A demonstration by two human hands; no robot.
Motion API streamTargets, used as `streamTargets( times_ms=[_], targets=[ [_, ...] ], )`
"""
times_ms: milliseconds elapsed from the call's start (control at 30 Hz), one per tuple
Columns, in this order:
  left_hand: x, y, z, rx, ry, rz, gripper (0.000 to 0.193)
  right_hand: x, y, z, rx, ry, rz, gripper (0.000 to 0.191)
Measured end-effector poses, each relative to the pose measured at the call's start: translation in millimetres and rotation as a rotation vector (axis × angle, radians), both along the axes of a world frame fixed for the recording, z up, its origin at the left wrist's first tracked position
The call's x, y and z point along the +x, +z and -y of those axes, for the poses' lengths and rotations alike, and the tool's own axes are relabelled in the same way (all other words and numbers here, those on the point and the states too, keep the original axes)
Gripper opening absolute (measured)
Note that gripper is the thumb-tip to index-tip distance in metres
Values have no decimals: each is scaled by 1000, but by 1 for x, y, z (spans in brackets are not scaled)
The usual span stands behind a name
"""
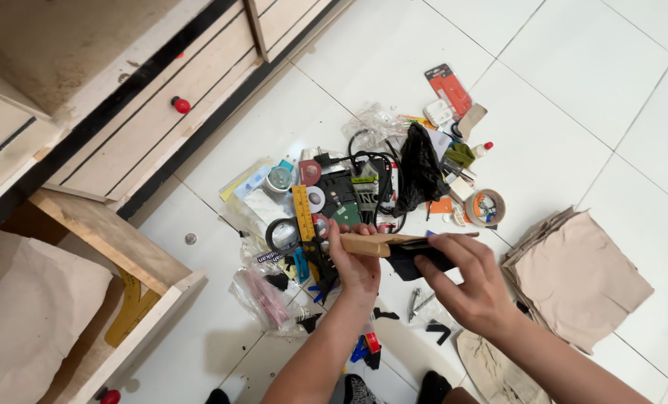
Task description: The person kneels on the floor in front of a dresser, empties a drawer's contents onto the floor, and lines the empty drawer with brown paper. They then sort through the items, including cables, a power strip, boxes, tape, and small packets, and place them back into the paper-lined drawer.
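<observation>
While gripped: one brown envelope (379, 243), two hands, left hand (356, 262), right hand (472, 280).

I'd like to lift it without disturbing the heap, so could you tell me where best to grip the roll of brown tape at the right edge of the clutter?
Grip the roll of brown tape from above, across its outer rim. It lies flat on the floor tiles, and small items fill its open core. Its right side faces bare tile.
</observation>
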State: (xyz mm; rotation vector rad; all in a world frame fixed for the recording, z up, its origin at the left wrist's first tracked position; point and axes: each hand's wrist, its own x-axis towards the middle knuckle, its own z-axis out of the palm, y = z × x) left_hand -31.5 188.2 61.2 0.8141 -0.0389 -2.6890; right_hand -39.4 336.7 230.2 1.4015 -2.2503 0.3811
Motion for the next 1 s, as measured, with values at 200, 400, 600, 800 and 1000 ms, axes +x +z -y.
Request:
streamTargets(
  times_ms=[200,400,600,800,1000],
  targets=[
    [14,-14,-12,21,1,8,33,8,-3,-2,16,58,-52,32],
    [25,-31,3,-26,-18,57,33,20,-32,7,-158,-42,311,31],
    [15,-35,34,-163,-15,53,33,12,-27,19,-129,-195,479,34],
    [3,-44,51,-232,-72,152,30,-10,-35,30,198,-278,509,29],
    [-4,-75,53,-206,-203,264,26,-38,-55,15,147,-197,801,21]
  ],
)
